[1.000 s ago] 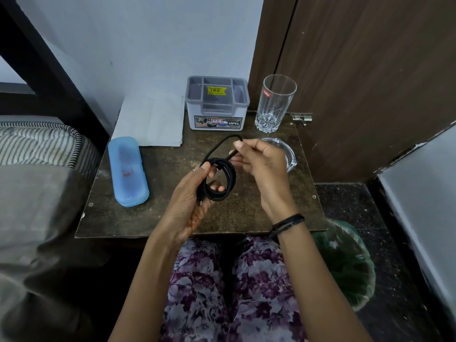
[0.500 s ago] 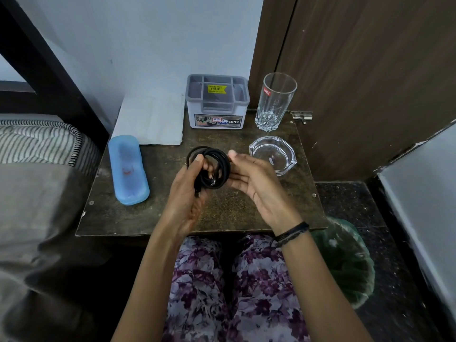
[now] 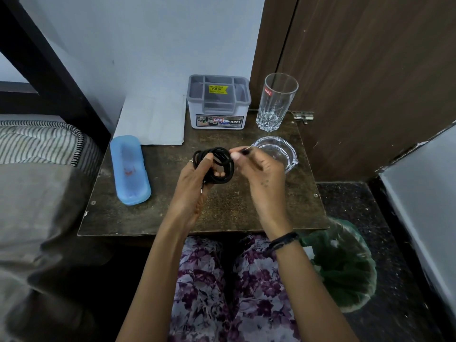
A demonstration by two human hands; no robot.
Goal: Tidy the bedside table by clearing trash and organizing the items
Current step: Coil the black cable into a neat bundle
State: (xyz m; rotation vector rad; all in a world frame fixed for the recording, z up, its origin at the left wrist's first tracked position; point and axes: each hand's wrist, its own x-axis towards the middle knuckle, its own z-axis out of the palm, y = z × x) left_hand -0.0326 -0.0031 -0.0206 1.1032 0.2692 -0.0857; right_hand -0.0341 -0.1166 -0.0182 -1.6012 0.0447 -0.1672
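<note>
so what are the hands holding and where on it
A black cable: the left hand grips the coiled loops, the right hand pinches its loose end.

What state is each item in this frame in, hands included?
black cable: coiled, held above the table.
left hand: gripping the coil.
right hand: pinching the cable's free end.
drinking glass: upright, empty.
glass ashtray: on the table, looks empty.
grey organizer box: upright, open-topped, compartments look empty.
blue case: closed, lying flat.
paper sheet: leaning against the wall.
bin: lined with green bag, beside the table.
</note>
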